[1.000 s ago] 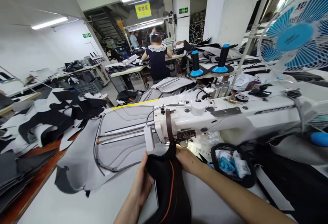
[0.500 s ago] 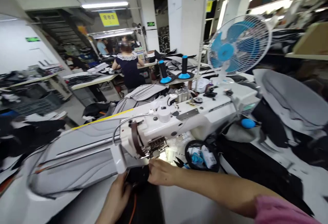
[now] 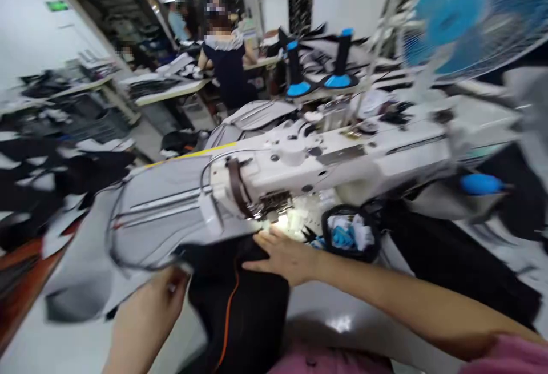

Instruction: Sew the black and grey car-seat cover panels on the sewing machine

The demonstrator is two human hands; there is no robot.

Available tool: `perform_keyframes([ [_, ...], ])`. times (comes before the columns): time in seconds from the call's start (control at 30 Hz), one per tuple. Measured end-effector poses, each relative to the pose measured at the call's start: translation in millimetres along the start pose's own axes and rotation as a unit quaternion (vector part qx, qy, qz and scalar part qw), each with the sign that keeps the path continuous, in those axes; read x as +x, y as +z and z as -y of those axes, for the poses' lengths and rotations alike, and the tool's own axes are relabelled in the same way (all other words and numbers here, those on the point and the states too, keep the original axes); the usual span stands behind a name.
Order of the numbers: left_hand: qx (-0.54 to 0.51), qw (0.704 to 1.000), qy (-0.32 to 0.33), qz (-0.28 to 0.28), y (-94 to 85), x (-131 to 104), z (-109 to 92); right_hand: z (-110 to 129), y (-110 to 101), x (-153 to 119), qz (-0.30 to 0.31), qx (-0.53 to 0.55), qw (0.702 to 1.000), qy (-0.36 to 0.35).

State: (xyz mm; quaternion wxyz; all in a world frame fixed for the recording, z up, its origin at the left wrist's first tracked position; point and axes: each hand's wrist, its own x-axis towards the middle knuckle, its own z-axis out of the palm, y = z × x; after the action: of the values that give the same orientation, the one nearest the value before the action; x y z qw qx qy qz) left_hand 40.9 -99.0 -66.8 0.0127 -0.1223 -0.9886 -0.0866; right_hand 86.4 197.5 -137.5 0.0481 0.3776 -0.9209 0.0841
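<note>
A black fabric piece [image 3: 252, 305] with an orange cord line along it lies on the machine bed and hangs toward me. My right hand [image 3: 289, 257] rests flat on its upper right part, fingers spread, just in front of the needle area. My left hand [image 3: 154, 305] is closed at the left edge of the fabric, pinching its raised corner; the fingertips are partly blurred. The white sewing machine [image 3: 295, 163] stands right behind, its lamp lighting the spot by my right fingertips. The needle itself is hidden.
Grey quilted panels [image 3: 166, 183] lie left of the machine head. At right are a black bin [image 3: 372, 242] with blue and white scraps, a blue-handled tool [image 3: 482, 184], black cloth [image 3: 454, 260] and a fan [image 3: 454, 20]. Two thread cones [image 3: 295, 68] stand behind. A person [image 3: 226, 60] sits farther back.
The view has tilted down and turned left. My left hand has moved left, away from the right, and the black fabric is spread wider. My right hand has opened from a closed grip onto the fabric.
</note>
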Motion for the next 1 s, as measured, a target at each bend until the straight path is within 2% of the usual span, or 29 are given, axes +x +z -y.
perform_keyframes([
  [0.03, -0.010, 1.000, 0.028, -0.004, -16.7, -6, -19, 1, -1, -1, 0.017, 0.015, 1.000, -0.001],
  [0.07, -0.047, 0.995, 0.084, -0.010, -28.3, -9, -41, 3, 0, -2, 0.033, 0.027, 0.999, 0.000],
  [0.1, -0.087, 0.984, 0.156, 0.026, -33.4, -8, -62, 5, 1, -2, 0.045, 0.034, 0.998, 0.001],
  [0.17, -0.132, 0.938, 0.285, 0.144, -23.5, -1, -97, 11, 7, -3, 0.055, 0.038, 0.998, 0.006],
  [0.2, -0.122, 0.921, 0.326, 0.172, -10.6, 5, -108, 13, 9, -3, 0.052, 0.037, 0.998, 0.010],
  [0.23, -0.096, 0.919, 0.342, 0.171, 5.2, 11, -114, 16, 12, -4, 0.045, 0.036, 0.998, 0.015],
  [0.3, 0.005, 0.939, 0.323, 0.117, 36.0, 23, -114, 18, 15, -5, 0.028, 0.042, 0.999, 0.021],
  [0.37, 0.091, 0.944, 0.314, 0.046, 55.1, 32, -104, 18, 16, -8, 0.017, 0.063, 0.998, 0.018],
  [0.43, 0.144, 0.938, 0.314, -0.013, 59.0, 40, -96, 18, 16, -10, 0.016, 0.089, 0.996, 0.017],
  [0.47, 0.159, 0.932, 0.324, -0.023, 56.9, 44, -94, 17, 16, -11, 0.020, 0.101, 0.994, 0.022],
  [0.53, 0.180, 0.915, 0.360, 0.002, 50.2, 52, -97, 18, 15, -12, 0.027, 0.119, 0.992, 0.040],
  [0.63, 0.205, 0.893, 0.393, 0.076, 43.8, 62, -108, 20, 13, -9, 0.036, 0.135, 0.987, 0.075],
  [0.83, 0.232, 0.896, 0.343, 0.162, 44.3, 71, -124, 20, 12, -4, 0.043, 0.135, 0.984, 0.105],
  [1.0, 0.240, 0.903, 0.308, 0.181, 55.3, 76, -132, 13, 10, -3, 0.041, 0.123, 0.985, 0.115],
])
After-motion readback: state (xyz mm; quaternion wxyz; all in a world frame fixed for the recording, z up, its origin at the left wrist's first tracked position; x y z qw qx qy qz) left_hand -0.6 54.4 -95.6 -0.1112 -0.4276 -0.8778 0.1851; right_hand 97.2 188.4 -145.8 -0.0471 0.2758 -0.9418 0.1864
